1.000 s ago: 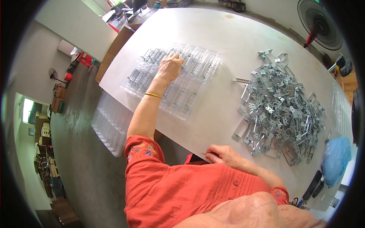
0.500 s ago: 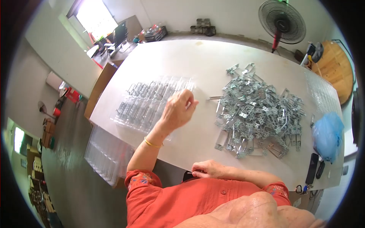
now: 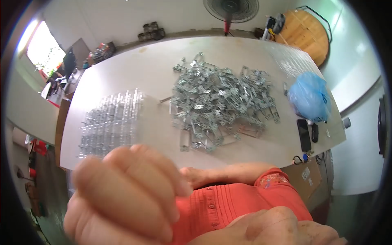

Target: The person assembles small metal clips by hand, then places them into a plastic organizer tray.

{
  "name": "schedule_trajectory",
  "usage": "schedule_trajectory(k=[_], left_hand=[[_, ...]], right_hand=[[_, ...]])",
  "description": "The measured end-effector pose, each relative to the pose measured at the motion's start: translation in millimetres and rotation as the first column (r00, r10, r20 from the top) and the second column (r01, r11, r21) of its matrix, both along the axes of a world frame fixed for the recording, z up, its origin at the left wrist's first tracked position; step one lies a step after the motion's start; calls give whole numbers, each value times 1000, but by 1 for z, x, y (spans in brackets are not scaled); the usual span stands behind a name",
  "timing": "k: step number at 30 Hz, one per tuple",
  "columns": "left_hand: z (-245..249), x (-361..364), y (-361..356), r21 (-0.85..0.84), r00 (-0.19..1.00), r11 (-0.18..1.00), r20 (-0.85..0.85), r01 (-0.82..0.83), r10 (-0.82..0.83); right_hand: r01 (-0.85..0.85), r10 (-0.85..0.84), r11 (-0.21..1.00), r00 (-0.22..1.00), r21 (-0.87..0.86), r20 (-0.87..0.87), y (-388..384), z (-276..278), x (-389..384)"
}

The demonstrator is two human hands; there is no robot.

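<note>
My left hand is raised close to the camera, large and blurred, with its fingers curled in and nothing visible in them. My right hand rests at the near edge of the white table, against my red shirt, and is partly hidden behind the left hand. A clear plastic tray with metal parts in its slots lies on the table's left side. A big heap of metal brackets lies in the middle, beyond both hands.
A blue plastic bag sits at the right end of the table, with a dark phone and a small remote beside it. A standing fan and a round wooden tabletop stand behind the table.
My left hand left the tray and came up close to the camera. The view swung right, so the bracket heap now sits in the centre. My right hand stayed at the table's edge.
</note>
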State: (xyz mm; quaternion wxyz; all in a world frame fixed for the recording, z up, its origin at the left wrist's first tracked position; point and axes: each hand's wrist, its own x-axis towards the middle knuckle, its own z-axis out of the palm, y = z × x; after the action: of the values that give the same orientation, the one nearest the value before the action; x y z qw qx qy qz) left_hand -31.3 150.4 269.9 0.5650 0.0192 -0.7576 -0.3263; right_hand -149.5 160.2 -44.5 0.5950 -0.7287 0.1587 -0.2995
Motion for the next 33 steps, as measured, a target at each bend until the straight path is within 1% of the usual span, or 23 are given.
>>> schedule_trajectory(k=[1,2,3,4,5,6,7,8,10,11,12,15,17,21,23,25,27,29,30,32,33], left_hand=[[4,0,3,-40,998,999,45,-32,33],[8,1,6,-121,985,988,129,-101,116],[11,4,8,-247,941,952,239,-181,241],[14,7,9,-457,835,844,316,-281,450],[20,6,12,-783,573,515,257,-348,778],[25,5,15,-977,230,3,-47,-214,972],[27,3,16,-969,109,-247,-248,-24,963],[28,3,19,-938,86,-331,-323,104,943],[31,4,22,-898,71,-357,-351,256,934],[30,2,24,-887,70,-346,-341,307,937],[30,0,25,-908,51,-302,-301,291,952],[29,-5,25,-952,6,-172,-176,253,984],[29,-5,24,-970,-56,-59,-74,235,996],[28,4,40,-959,-280,229,176,165,944],[25,6,38,-971,-232,178,139,157,963],[8,7,17,-987,-15,-67,-70,147,997],[-7,7,-3,-949,180,-300,-281,92,943],[-10,8,-3,-927,217,-371,-351,58,911],[-9,8,2,-941,173,-331,-316,66,933],[-10,9,3,-949,138,-310,-300,59,944],[-11,9,3,-947,138,-314,-304,59,942]], right_hand=[[-3,2,1000,1000,24,17,-2,4,-2],[3,-3,1000,1000,4,-1,-4,4,-2],[5,-6,1000,1000,-16,-19,-5,3,-3],[3,-5,999,999,-38,-38,-5,1,-3],[5,-5,999,1000,-49,11,-6,-1,-2],[11,-9,998,1000,-59,28,-6,-2,-2],[16,-13,998,999,-67,46,-5,-4,-2],[21,-17,997,998,-78,62,-6,-5,-1],[5,-1,996,999,-87,54,-7,-9,0],[9,-5,997,999,-78,48,-6,-7,-1],[14,-11,997,999,-70,42,-7,-6,-3],[18,-6,992,995,-122,95,-8,-11,1],[2,4,993,999,-115,50,-8,-12,0],[-38,37,998,999,-48,-29,-9,-5,-1],[-44,42,998,999,-49,-33,-9,-1,-1],[-31,29,997,999,-65,-32,-9,-2,-5],[-24,24,995,1000,-96,-4,-9,-6,-2],[-17,15,994,1000,-107,-16,-8,-8,-1],[-12,10,994,1000,-111,-16,-7,-9,1],[-20,18,994,1000,-105,-13,-8,-11,2],[-22,21,995,1000,-100,-13,-8,-12,2]])
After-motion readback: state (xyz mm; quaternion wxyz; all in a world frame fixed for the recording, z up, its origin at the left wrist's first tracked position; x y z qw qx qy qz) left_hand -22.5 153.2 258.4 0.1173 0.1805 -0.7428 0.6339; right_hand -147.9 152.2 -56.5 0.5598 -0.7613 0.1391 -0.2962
